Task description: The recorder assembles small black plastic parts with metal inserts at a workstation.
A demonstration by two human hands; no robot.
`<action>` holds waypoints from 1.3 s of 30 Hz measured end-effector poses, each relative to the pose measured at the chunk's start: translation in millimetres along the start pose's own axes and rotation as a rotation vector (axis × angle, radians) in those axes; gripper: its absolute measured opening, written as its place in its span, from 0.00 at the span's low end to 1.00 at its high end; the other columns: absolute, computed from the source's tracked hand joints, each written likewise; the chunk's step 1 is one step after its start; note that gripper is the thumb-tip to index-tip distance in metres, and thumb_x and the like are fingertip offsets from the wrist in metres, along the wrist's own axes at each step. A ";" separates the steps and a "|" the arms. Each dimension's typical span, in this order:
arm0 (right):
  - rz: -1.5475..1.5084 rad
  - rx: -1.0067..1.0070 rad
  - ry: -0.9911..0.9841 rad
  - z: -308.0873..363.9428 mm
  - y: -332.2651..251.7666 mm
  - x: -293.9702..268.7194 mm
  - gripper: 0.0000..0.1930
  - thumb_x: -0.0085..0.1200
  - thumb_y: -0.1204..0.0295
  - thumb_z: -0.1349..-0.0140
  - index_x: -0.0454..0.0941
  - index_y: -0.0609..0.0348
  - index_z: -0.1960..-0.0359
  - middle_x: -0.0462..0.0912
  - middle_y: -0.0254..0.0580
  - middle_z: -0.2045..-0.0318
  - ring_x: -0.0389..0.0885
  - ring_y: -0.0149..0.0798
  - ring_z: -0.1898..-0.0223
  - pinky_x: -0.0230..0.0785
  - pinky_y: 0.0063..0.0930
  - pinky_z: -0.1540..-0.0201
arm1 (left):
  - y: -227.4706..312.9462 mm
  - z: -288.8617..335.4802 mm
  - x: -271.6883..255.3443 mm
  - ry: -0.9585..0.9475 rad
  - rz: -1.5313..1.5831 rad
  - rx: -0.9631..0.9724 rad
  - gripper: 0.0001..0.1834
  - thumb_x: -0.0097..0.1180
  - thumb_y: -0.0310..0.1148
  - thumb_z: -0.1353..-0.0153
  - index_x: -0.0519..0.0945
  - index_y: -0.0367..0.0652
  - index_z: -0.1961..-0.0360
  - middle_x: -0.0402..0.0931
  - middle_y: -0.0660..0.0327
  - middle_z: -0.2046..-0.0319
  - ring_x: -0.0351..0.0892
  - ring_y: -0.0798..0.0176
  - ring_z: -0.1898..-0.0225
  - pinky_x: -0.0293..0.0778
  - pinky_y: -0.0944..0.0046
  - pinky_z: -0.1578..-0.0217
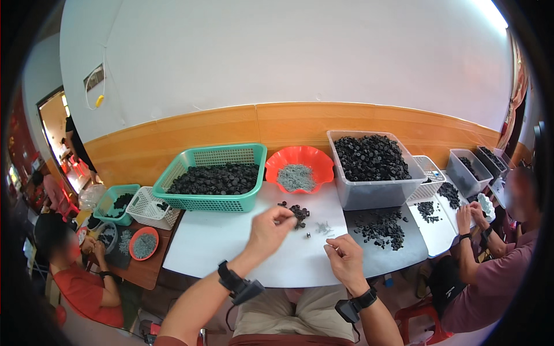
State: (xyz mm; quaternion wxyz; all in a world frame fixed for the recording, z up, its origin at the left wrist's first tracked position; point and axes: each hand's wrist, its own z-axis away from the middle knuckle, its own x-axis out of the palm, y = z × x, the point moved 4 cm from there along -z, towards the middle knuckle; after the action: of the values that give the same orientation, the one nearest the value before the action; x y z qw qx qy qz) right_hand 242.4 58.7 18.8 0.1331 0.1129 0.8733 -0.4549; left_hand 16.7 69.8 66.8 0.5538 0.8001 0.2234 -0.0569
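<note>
My left hand (pixel 268 232) hovers over the white tabletop, its thumb and fingers pinched together beside a small pile of black round parts (pixel 300 212). Whatever sits in that pinch is too small to make out. To the right, my right hand (pixel 346 258) is closed, thumb against the curled fingers, just in front of a few thin grey pins (pixel 324 228). Its fingertips may hold something tiny; I cannot tell what. A single black part (pixel 308 235) lies between the two hands. Both wrists carry black straps with a small device.
Against the wall stand a green basket (pixel 231 202) of black parts, a red scalloped bowl (pixel 276 158) of grey pins and a clear bin (pixel 369 199) of black parts. More black parts (pixel 381 229) lie on a grey mat. Co-workers sit left (pixel 86 288) and right (pixel 485 282).
</note>
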 end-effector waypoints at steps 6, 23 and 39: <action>-0.023 -0.086 0.003 -1.2 -11.9 3.8 0.06 0.63 0.82 0.41 0.85 0.63 0.62 0.79 0.38 0.70 0.72 0.27 0.78 0.64 0.21 0.75 | -17.8 -69.0 -118.2 0.277 -0.498 0.172 0.08 0.65 0.28 0.45 0.85 0.38 0.64 0.84 0.53 0.71 0.86 0.54 0.70 0.80 0.57 0.64; -0.005 -0.084 -0.011 -0.4 -4.7 5.6 0.06 0.63 0.79 0.40 0.85 0.63 0.61 0.82 0.42 0.68 0.82 0.40 0.74 0.73 0.29 0.71 | -15.0 17.2 29.9 -0.220 -0.473 0.416 0.10 0.64 0.31 0.41 0.86 0.40 0.58 0.83 0.55 0.59 0.82 0.48 0.54 0.78 0.54 0.51; -0.026 -0.013 0.094 -5.1 3.9 -0.5 0.05 0.63 0.80 0.40 0.85 0.63 0.61 0.81 0.41 0.70 0.79 0.34 0.76 0.72 0.25 0.73 | -21.2 22.9 48.6 -0.273 -0.305 0.125 0.09 0.64 0.30 0.41 0.87 0.41 0.60 0.84 0.55 0.61 0.85 0.54 0.64 0.80 0.59 0.62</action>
State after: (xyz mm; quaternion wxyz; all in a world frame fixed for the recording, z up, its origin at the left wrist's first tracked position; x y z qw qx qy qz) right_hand 243.5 65.1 18.9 0.0866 0.1219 0.8830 -0.4449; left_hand 54.8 69.3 23.4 0.5131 0.7748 0.2608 -0.2616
